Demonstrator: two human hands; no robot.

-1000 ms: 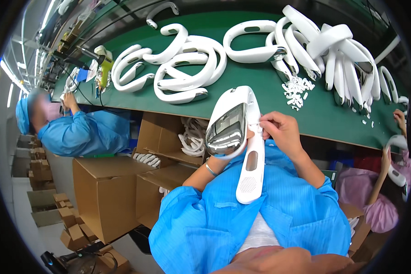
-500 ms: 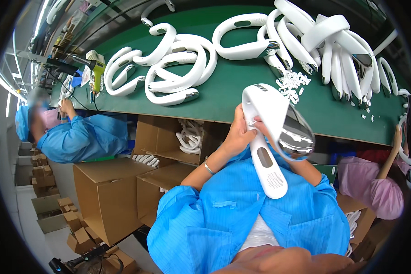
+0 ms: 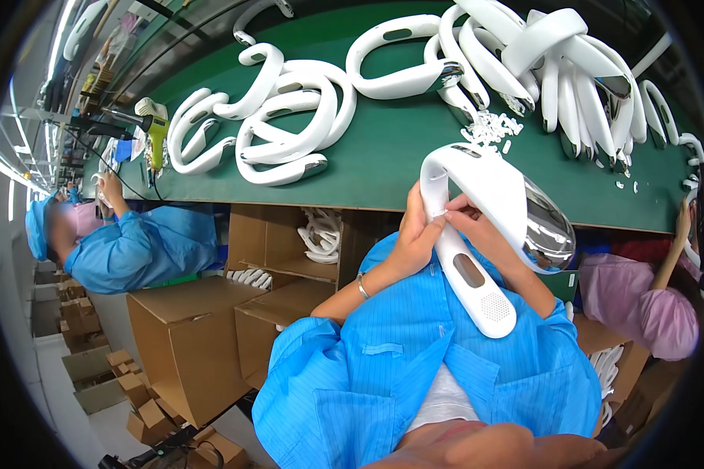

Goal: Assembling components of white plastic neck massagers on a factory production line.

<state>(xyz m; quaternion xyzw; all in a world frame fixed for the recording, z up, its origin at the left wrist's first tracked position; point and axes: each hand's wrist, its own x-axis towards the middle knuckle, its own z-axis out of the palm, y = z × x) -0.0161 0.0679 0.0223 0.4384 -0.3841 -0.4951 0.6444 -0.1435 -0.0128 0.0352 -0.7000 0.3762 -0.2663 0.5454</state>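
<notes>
A white U-shaped neck device (image 3: 485, 184) with a mirror-like silver end is held in front of my chest. One arm of it, with an oval recess and a patch of small holes, points down toward me. My left hand (image 3: 417, 234) is wrapped round the band from the left, thumb on its inner side. Inside the curve, the fingertips of my right hand (image 3: 477, 227) pinch against the band beside my left thumb. A tiny white piece seems to be at those fingertips, too small to make out. Small white plastic parts (image 3: 493, 129) lie heaped on the table just beyond.
More white neck devices (image 3: 297, 125) lie on the green table (image 3: 391, 156), with a big pile (image 3: 579, 70) at right. A yellow-green power tool (image 3: 156, 141) stands left. Cardboard boxes (image 3: 188, 336) sit below. Co-workers in blue (image 3: 149, 246) and pink (image 3: 633, 297) flank me.
The held device has shifted slightly right and turned, showing more of its silver end. My right hand's fingers have come into fuller view at the inside of the band. My view has shifted a little.
</notes>
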